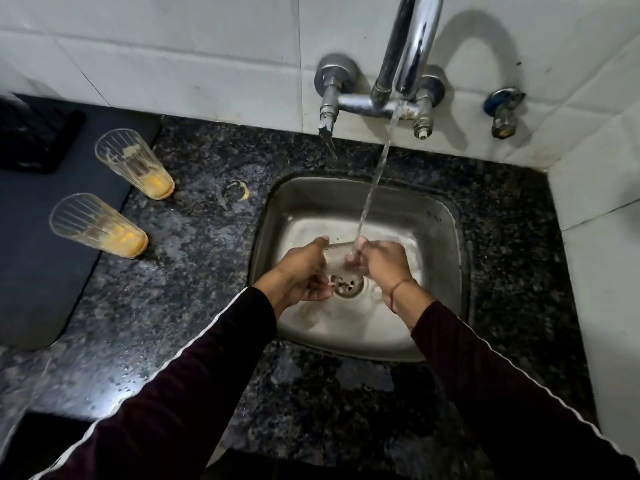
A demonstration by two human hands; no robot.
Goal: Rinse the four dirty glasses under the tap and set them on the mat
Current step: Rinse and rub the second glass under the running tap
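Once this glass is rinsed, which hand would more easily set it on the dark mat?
Probably the left hand. The mat lies to the left of the sink, on that hand's side. Both hands hold the glass under the water; the right hand would have to cross over.

A small valve (503, 112) sat on the white tiled wall (173, 46) at two o'clock. A dark tray (31, 133) lay at ten o'clock, and a curved scrap (237, 192) rested on the speckled counter (194, 271) near centre.

3 glasses: 2 dirty (138, 164) (100, 225), 1 held (337, 254). 2 hands (304, 271) (381, 263). 1 tap (408, 46). 1 sink (446, 216). 1 mat (41, 254).
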